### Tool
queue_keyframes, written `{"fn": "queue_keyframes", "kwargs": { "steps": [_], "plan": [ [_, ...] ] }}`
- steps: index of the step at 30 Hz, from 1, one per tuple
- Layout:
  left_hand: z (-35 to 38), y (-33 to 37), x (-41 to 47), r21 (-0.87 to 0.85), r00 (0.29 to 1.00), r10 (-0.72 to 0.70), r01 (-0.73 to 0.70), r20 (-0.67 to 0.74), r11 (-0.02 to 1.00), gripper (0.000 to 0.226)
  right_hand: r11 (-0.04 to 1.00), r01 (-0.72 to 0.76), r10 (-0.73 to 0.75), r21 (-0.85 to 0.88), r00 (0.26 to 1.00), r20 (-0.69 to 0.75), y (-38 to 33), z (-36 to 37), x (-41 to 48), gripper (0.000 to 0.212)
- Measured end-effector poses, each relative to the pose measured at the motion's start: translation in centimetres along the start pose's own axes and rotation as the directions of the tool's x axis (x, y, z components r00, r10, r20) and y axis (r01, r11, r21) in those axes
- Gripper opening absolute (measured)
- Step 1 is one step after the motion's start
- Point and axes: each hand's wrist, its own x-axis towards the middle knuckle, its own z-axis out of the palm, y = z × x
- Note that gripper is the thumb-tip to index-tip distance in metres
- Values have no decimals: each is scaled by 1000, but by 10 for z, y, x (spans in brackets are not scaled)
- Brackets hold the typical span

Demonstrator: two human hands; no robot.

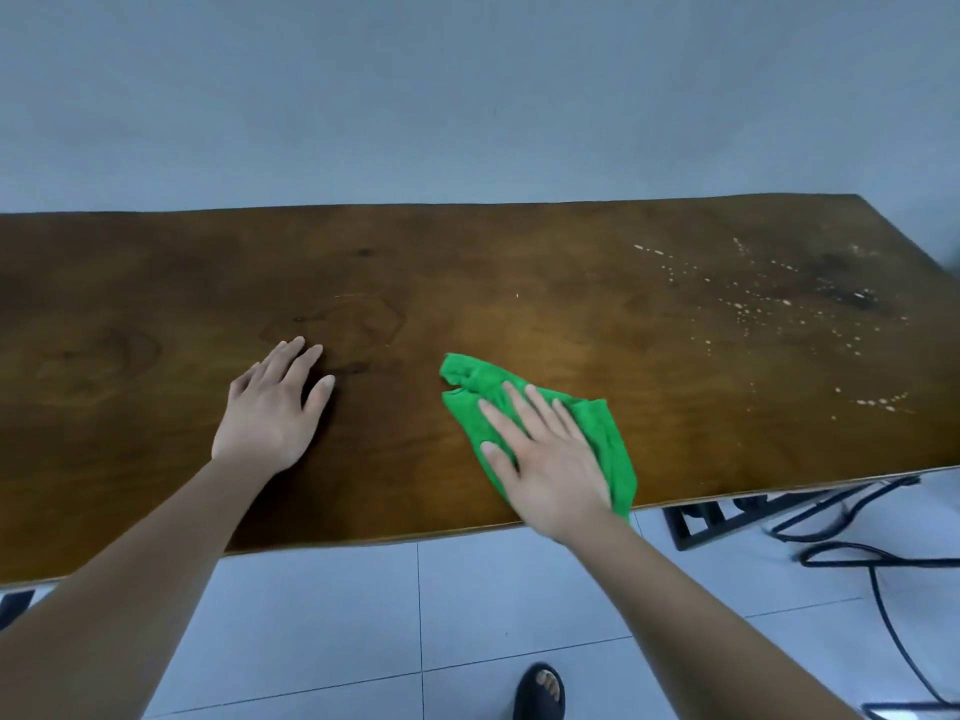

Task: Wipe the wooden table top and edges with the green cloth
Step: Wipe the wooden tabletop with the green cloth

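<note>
1. The green cloth [475,387] lies crumpled on the wooden bench [519,283], close to the near edge and right of the middle. One corner reaches that edge.
2. The right hand [545,459] presses on the cloth with flat palm and straight, spread fingers; it does not grip it.
3. The left hand [270,413] rests flat on the bare wood, well apart from the cloth, fingers straight, holding nothing.
4. I judge the cloth light, soft and limp. It will bunch and slide easily on the smooth, hard wood, so a flat palm in its middle controls it best. For the edges, it is better to wrap it over the rim and pinch it.
5. Count: one cloth, one bench, two hands. The pale specks [753,304] on the right part are too many to count.
</note>
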Motion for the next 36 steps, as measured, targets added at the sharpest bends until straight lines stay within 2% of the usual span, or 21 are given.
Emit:
{"fn": "queue_keyframes", "kwargs": {
  "steps": [7,12,17,21,25,30,36],
  "plan": [
    [-1,4,-1,-3,1000,7,-7,-20,1000,65,943,-332,331,-16,943,-26,98,-27,-22,65],
    [-4,36,-4,-49,998,-68,68,-16,997,60,915,-402,401,-24,916,-24,97,-31,-17,66],
    [9,112,-8,-73,999,17,-14,29,997,61,937,-347,348,-24,938,10,105,-37,-19,68],
    [27,184,-4,-82,996,78,-74,49,994,62,967,-253,253,4,967,23,123,-41,-19,68],
    [50,255,0,-81,996,76,-73,39,994,60,991,-133,132,29,991,35,156,-46,-20,67],
    [71,326,4,-61,1000,19,-19,11,998,61,997,-28,26,78,999,25,223,-57,-25,66],
    [94,384,4,-44,999,-52,52,10,998,64,997,-44,42,59,999,26,340,-83,-35,66]
  ]
}}
